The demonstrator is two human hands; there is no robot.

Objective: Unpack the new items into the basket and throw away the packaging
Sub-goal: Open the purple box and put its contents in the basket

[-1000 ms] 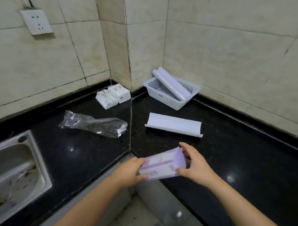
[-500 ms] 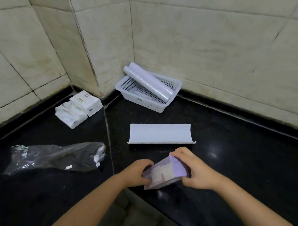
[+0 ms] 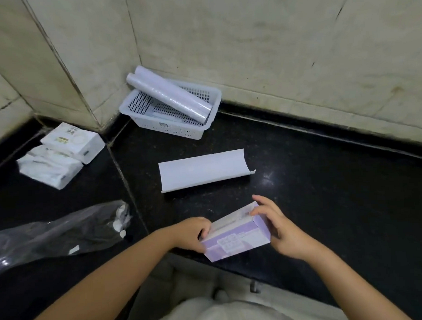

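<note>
I see both hands on a purple box (image 3: 236, 233) held at the near edge of the black counter (image 3: 326, 191), just past its inner corner. The left hand (image 3: 192, 233) is closed on the box's left end, fingers wrapped round it. The right hand (image 3: 283, 231) cups the right end, with its fingertips (image 3: 255, 212) at the top flap; that flap looks partly lifted along the far edge.

Beyond the box, a curved white sheet of card (image 3: 203, 169) lies flat on the counter, well apart from the hands. In the back corner, against the tiled wall (image 3: 273, 50), I see the white basket (image 3: 180, 129) with two pale rolls (image 3: 169, 94) lying slantwise in it, their upper ends sticking out over the rim.

Towards the left back edge sit a white box (image 3: 73, 142) and a soft white pack (image 3: 49, 169), touching each other. A crumpled clear plastic bag (image 3: 54, 234) lies at the left, nearer to me.
</note>
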